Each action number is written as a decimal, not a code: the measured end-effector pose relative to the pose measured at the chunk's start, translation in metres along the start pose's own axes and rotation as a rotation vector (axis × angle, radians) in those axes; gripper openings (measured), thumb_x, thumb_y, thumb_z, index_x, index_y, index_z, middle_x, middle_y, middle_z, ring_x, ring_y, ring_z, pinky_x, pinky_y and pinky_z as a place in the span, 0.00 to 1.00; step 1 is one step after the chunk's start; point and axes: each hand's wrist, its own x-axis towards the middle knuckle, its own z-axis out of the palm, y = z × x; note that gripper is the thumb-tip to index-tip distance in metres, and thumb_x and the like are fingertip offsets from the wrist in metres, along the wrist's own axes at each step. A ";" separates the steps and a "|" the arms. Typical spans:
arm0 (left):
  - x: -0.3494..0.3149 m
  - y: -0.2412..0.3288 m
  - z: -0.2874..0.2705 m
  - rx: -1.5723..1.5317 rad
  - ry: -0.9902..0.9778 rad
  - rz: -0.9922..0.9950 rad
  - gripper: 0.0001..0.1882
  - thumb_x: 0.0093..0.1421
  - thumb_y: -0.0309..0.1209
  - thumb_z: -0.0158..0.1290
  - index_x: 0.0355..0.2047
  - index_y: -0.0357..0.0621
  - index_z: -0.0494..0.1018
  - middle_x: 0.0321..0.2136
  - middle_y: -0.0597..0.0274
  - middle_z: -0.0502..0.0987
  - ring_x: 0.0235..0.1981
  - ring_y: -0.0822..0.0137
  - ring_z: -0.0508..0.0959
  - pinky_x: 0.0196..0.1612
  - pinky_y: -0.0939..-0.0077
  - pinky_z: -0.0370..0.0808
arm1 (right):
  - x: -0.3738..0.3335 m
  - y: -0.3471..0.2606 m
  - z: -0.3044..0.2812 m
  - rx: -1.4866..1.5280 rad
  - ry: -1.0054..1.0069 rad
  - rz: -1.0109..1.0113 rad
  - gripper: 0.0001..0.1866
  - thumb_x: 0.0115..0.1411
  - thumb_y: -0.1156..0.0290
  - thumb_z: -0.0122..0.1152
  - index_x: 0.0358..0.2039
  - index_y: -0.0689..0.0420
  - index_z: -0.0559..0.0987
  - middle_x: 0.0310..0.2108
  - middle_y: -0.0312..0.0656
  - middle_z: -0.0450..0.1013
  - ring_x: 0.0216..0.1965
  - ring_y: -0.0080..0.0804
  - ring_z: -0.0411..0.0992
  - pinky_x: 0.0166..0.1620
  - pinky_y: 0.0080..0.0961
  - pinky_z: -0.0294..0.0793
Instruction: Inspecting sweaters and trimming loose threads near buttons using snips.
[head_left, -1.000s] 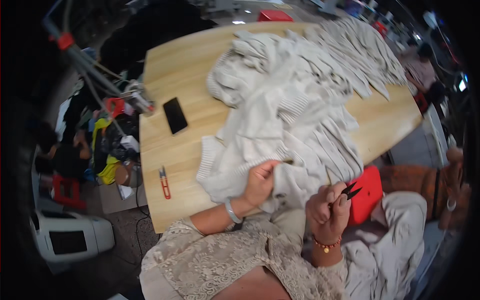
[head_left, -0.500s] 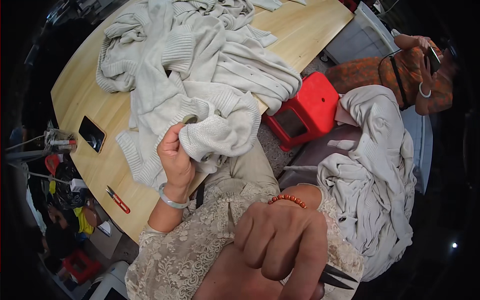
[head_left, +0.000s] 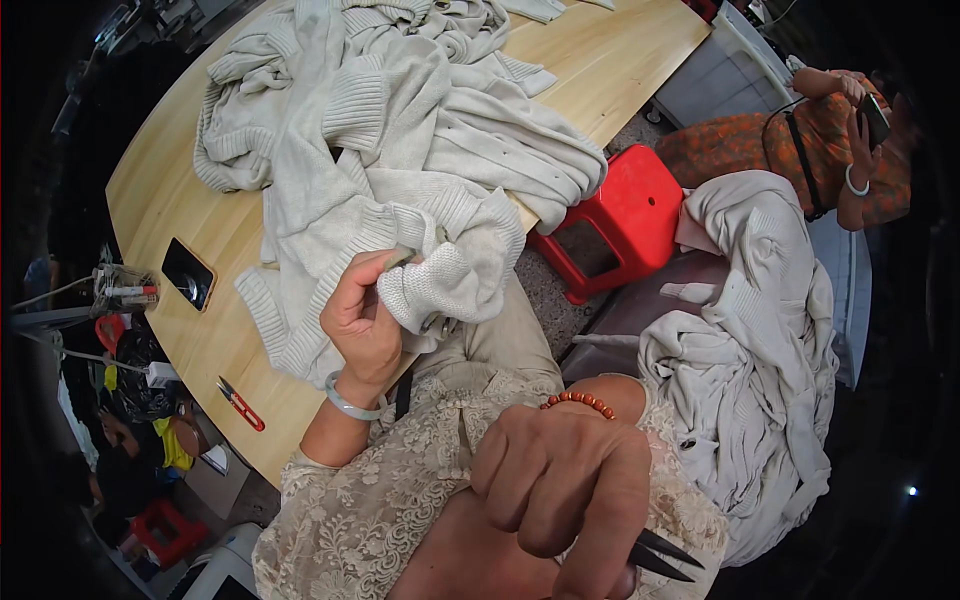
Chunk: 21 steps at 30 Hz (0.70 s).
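My left hand [head_left: 362, 318], with a pale bangle at its wrist, pinches the edge of a cream knitted cardigan [head_left: 425, 285] at the table's near edge. A greenish button shows by the fingertips on the folded knit. Close to the camera my right hand [head_left: 565, 475], wearing an orange bead bracelet, is curled into a fist around thread snips. Only the dark pointed blades of the thread snips [head_left: 664, 556] stick out beside the thumb; their handle is hidden in the palm. More of the cardigan's folds lie across my lap.
On the wooden table [head_left: 150, 215] are a heap of cream knitwear [head_left: 300, 130], a phone [head_left: 188, 273] and red-handled snips [head_left: 240, 404]. A red stool [head_left: 640, 215] stands to the right, near another garment pile [head_left: 745, 390]. Beyond it a person [head_left: 800, 150] holds a phone.
My left hand has shifted slightly right and tilted the knit edge, so the button now shows edge-on. My right hand has barely moved, still gripping the thread snips.
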 end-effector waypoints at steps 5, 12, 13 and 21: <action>0.006 -0.002 0.006 0.044 -0.017 0.047 0.10 0.62 0.16 0.52 0.44 0.30 0.75 0.41 0.52 0.78 0.42 0.66 0.78 0.48 0.75 0.74 | 0.006 -0.008 -0.023 -0.010 -0.022 0.011 0.14 0.67 0.62 0.59 0.44 0.61 0.79 0.16 0.36 0.68 0.11 0.30 0.62 0.16 0.29 0.54; 0.006 0.001 -0.007 0.143 0.010 0.052 0.13 0.57 0.13 0.50 0.43 0.31 0.76 0.39 0.53 0.79 0.41 0.65 0.78 0.48 0.76 0.74 | -0.010 0.008 -0.019 -0.094 -0.031 -0.022 0.17 0.70 0.58 0.52 0.35 0.60 0.79 0.17 0.35 0.68 0.12 0.26 0.59 0.17 0.26 0.53; 0.007 -0.002 -0.003 0.167 -0.003 0.035 0.15 0.57 0.12 0.50 0.43 0.32 0.77 0.39 0.54 0.79 0.41 0.66 0.78 0.46 0.77 0.73 | -0.012 0.003 -0.024 -0.254 0.063 0.070 0.17 0.70 0.59 0.53 0.33 0.60 0.79 0.17 0.36 0.68 0.12 0.27 0.60 0.17 0.26 0.55; 0.003 0.003 0.000 0.240 0.031 0.074 0.15 0.53 0.16 0.54 0.43 0.37 0.78 0.36 0.54 0.80 0.37 0.63 0.79 0.41 0.74 0.74 | -0.066 0.048 -0.050 -1.631 0.278 0.348 0.11 0.53 0.80 0.68 0.38 0.64 0.80 0.23 0.45 0.75 0.20 0.31 0.73 0.26 0.23 0.70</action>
